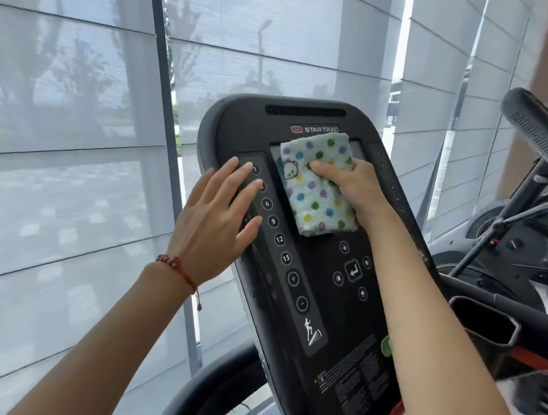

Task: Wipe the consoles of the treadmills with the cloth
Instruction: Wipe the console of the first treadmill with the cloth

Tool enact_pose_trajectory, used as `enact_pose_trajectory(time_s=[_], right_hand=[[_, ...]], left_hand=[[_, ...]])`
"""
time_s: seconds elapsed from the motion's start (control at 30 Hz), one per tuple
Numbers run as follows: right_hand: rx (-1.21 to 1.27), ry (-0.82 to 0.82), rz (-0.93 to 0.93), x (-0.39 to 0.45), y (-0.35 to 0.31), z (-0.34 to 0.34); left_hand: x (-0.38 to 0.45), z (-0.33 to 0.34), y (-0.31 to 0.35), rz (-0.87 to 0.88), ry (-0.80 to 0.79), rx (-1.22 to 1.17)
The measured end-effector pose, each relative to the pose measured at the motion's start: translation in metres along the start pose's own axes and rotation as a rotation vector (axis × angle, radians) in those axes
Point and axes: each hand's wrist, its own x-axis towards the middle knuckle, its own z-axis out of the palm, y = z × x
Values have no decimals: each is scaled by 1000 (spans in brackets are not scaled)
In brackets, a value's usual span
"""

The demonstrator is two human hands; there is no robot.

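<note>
Black treadmill console, tilted, its top leaning toward eleven o'clock, marked STAR TRAC above the display. Behind it hang grey translucent window blinds with tree shapes showing through. A second machine stands at two o'clock, and a black cup holder sits at four o'clock of the console.

My right hand grips the cloth, white with coloured dots and a small animal patch, and presses it flat on the display; my thumb lies on top of the cloth, pointing to nine o'clock. My other right fingers are hidden, so I cannot tell how they lie.

My left hand is spread wide, fingers straight, fingertips resting on the numbered button column at the console's nine o'clock edge. A red bracelet circles that wrist.

Both my forearms reach up from the lower edge, the right one crossing the console's right side.
</note>
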Motion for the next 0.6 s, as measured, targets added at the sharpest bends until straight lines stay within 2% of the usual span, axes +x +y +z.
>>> enact_pose_trajectory(time_s=[0.1,0.2,0.33,0.43,0.5,0.6], right_hand=[[-240,87,-83,6,2,1],[-435,258,-129,4,6,7],[-460,393,-154,-8,10,23],[-514,489,-266,-16,17,37],[-513,512,-341,-16,21,43],[-550,488,-325,-12,24,40]], left_hand=[[4,6,-6,31,7,3],[3,13,-9,51,23,-6],[2,19,-9,66,61,-22],[2,21,-10,67,84,-43],[2,22,-11,63,92,-53],[1,23,-10,57,93,-67]])
